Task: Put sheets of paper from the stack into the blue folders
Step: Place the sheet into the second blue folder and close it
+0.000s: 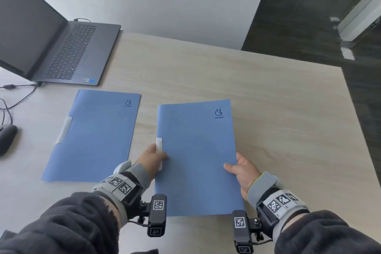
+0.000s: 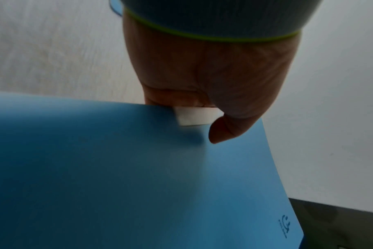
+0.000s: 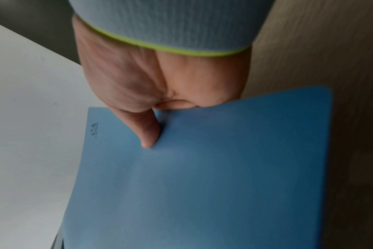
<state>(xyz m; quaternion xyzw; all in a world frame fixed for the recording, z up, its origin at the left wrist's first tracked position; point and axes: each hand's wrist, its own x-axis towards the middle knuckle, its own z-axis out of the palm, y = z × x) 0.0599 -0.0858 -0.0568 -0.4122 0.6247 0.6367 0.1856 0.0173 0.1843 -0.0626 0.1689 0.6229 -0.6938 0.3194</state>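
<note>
Gripping a closed blue card folder [image 1: 198, 156] by its two long edges, both hands hold it over the pale wood-grain table [image 1: 278, 109]. The left hand [image 1: 150, 161] pinches the spine edge, thumb on the cover beside a white clip tab [image 2: 194, 116]; the right hand [image 1: 245, 171] pinches the opposite edge, thumb on top. Fingers of both hands are hidden beneath the folder, and whether any paper lies inside cannot be told. A second flat blue folder [image 1: 92, 138] lies closed on the table just beyond the left hand's outer side. Farther off on that side sits an open dark laptop [image 1: 61, 47], its screen cut off by the frame.
</note>
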